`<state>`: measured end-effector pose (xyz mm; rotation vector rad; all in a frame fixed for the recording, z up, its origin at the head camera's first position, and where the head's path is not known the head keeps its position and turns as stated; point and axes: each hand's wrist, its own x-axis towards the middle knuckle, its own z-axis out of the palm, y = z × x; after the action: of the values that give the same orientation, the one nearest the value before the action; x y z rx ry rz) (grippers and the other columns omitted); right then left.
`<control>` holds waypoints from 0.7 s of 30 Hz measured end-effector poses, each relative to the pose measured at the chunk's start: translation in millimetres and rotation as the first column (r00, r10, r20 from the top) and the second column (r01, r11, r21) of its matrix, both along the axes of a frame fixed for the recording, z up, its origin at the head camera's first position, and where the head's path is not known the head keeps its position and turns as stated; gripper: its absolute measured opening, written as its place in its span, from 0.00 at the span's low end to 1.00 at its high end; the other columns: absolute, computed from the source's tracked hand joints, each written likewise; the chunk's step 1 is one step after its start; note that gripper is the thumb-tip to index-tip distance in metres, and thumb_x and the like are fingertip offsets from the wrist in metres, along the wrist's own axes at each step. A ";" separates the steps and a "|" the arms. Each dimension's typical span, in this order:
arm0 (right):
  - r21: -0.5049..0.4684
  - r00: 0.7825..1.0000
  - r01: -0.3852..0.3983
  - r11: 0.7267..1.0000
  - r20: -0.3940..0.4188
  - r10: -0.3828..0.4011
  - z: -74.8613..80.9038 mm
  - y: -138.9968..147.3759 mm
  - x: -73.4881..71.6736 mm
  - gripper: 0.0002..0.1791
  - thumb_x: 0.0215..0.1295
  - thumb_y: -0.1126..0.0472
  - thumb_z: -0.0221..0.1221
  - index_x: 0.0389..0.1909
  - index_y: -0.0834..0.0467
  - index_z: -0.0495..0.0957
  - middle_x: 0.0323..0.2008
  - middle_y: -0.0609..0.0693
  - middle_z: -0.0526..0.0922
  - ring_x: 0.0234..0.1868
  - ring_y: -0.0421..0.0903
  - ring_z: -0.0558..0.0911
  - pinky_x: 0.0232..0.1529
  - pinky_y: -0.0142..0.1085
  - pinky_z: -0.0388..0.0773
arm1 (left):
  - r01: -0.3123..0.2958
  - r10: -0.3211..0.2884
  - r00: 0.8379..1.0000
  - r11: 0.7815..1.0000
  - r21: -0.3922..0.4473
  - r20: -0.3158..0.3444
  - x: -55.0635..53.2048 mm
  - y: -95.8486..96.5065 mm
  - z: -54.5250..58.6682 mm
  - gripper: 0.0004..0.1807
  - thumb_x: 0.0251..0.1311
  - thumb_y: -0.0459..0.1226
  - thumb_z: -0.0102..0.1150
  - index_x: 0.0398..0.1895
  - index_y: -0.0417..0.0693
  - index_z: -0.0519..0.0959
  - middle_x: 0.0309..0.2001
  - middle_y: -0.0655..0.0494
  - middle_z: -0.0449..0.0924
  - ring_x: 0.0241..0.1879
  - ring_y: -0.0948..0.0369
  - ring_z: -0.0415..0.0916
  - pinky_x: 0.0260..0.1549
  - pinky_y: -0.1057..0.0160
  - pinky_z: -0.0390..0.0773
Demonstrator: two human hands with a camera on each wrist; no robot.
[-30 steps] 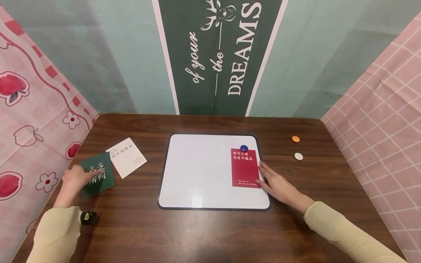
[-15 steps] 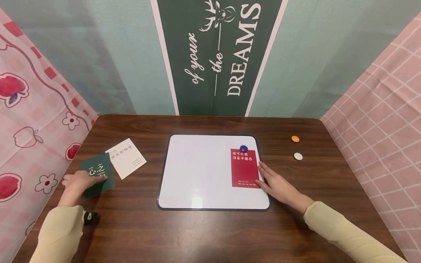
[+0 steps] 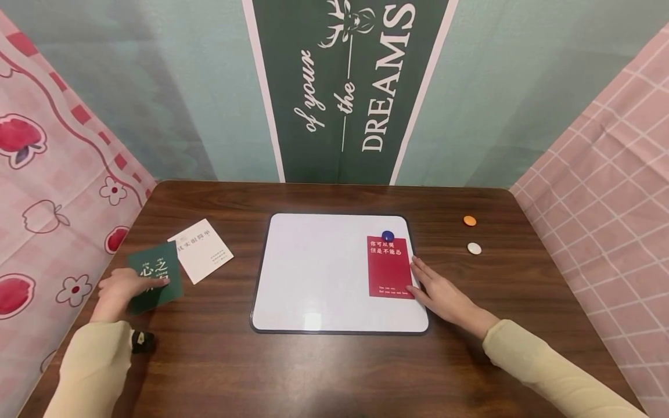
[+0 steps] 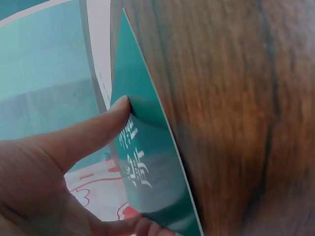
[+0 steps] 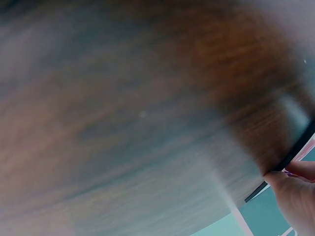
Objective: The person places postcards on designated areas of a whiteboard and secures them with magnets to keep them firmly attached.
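In the head view my left hand [image 3: 121,288] is over a green card [image 3: 166,259] with white characters, at the table's left. Its thumb lies across the card's face, and in the left wrist view its other fingers [image 4: 147,227] curl at the card's edge. Overlapped by the green card is a white card [image 3: 205,255]. My right hand [image 3: 444,295] rests at the right edge of a whiteboard [image 3: 313,267], fingers straight, thumb tip at a red card [image 3: 389,270]. A blue round magnet [image 3: 388,236] sits at the red card's top edge.
An orange round magnet [image 3: 470,221] and a white one [image 3: 474,248] lie right of the whiteboard on the brown wooden table [image 3: 334,371]. Pink cloths hang at both sides, and a green printed cloth [image 3: 340,93] hangs behind the table.
My left hand has shifted slightly toward me and to the right over the green card, uncovering more of its upper characters. The right hand stays at the whiteboard's edge.
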<state>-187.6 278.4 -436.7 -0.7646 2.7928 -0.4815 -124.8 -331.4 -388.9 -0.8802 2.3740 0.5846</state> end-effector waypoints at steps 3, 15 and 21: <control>-0.003 1.000 -0.003 1.000 -0.002 0.003 0.2 0.3 0.1 0.39 0.59 0.48 0.58 0.66 0.65 0.57 0.66 0.62 0.57 0.64 0.59 0.62 0.52 0.49 0.70 | 0.023 -0.023 0.999 1.000 -0.008 -0.040 2.4 -2.0 1.4 0.55 0.50 0.52 0.58 0.53 0.08 0.42 0.43 0.17 0.49 0.46 0.27 0.51 0.50 0.33 0.60; 0.002 1.000 0.001 1.000 0.009 -0.001 -2.4 2.6 1.2 0.40 0.59 0.47 0.58 0.66 0.64 0.57 0.66 0.62 0.57 0.64 0.59 0.62 0.51 0.49 0.71 | 0.038 -0.042 0.959 0.999 -0.017 -0.280 20.4 -5.6 5.4 0.20 0.50 0.41 0.60 0.18 0.31 0.71 0.17 0.49 0.67 0.23 0.53 0.64 0.20 0.62 0.63; 0.002 1.000 -0.002 1.000 0.005 0.002 -2.0 3.1 0.7 0.39 0.59 0.47 0.58 0.66 0.65 0.57 0.66 0.62 0.57 0.64 0.59 0.62 0.51 0.50 0.71 | 0.023 -0.031 0.930 0.999 -0.024 -0.366 22.2 -6.1 12.3 0.16 0.52 0.36 0.60 0.24 0.25 0.75 0.15 0.53 0.71 0.22 0.55 0.68 0.18 0.63 0.64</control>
<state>-186.9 281.5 -438.7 -0.7651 2.7872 -0.4800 -102.5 -337.5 -376.7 -0.8003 2.7245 0.7739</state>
